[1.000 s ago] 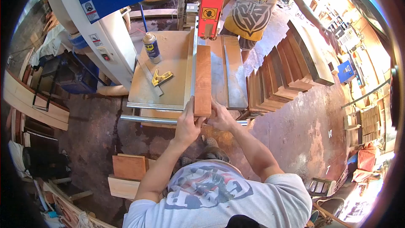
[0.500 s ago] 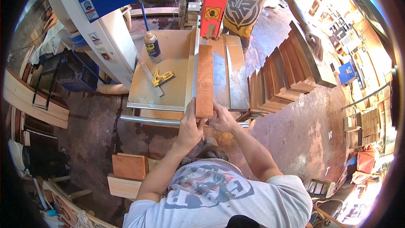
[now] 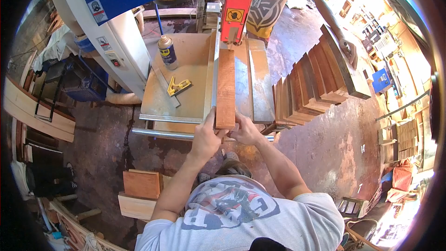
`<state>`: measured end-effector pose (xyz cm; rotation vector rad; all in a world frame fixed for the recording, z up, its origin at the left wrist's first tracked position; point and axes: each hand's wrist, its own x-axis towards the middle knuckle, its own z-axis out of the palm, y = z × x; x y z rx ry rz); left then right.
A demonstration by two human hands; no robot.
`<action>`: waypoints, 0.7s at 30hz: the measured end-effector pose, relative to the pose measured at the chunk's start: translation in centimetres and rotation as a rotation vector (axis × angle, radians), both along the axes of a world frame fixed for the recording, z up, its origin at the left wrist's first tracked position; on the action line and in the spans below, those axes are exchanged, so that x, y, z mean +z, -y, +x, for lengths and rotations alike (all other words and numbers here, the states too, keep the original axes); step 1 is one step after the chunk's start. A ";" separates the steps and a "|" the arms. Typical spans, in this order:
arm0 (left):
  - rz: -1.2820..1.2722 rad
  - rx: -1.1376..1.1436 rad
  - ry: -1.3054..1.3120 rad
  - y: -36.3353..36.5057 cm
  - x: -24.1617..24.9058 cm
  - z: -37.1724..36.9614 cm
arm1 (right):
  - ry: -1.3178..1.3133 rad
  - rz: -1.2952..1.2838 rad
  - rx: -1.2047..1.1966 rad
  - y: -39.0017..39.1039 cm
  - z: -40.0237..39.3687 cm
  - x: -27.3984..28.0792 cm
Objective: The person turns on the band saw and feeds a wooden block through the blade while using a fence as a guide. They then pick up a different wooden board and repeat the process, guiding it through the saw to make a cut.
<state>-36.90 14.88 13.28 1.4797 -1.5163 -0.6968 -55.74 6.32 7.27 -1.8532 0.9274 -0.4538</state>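
A reddish-brown wooden board [image 3: 226, 88] lies lengthwise on the band saw table [image 3: 190, 102], alongside the metal fence [image 3: 215, 72]. Its far end is at the red blade guard [image 3: 234, 16]. My left hand [image 3: 207, 135] grips the near end from the left, fingers curled under it. On the right side of that same end, my right hand [image 3: 246, 130] is closed, with its fingertips partly hidden beneath the wood. Left of the fence rest a yellow-handled combination square [image 3: 180, 86] and a spray can [image 3: 167, 52].
A co-worker in a yellow shirt [image 3: 269, 9] stands beyond the saw, one hand [image 3: 348, 51] on a row of stacked boards [image 3: 316, 76] at the right. Wooden blocks [image 3: 141, 183] lie on the floor at my left. The white saw column [image 3: 121, 46] rises left of the table.
The board and both my hands stay almost in place, with no clear advance. The co-worker's torso has shifted slightly behind the guard. A person's legs at the far left have moved a little.
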 end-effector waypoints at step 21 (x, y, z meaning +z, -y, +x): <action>-0.086 -0.046 0.064 3.3 0.2 1.4 | -0.014 -0.065 0.004 2.3 0.3 0.3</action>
